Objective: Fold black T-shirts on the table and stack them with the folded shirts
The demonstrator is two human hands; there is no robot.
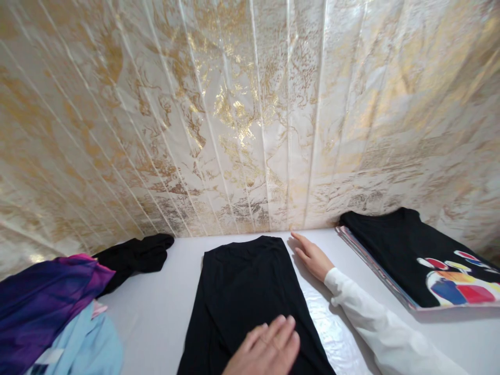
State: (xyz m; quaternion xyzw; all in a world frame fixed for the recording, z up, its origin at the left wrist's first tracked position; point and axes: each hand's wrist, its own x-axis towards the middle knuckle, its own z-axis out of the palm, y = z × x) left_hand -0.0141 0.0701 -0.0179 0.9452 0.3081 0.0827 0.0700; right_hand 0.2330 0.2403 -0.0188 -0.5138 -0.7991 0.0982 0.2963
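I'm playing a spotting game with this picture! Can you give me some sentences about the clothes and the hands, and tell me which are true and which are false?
1. The left hand lies flat on the black garment. True.
2. The right hand holds a pair of scissors. False: it holds nothing and rests at the garment's right edge.
3. A folded black shirt with a colourful print lies on the right. True.
4. The table is bright red. False: it is white.
5. A purple cloth lies on the left. True.
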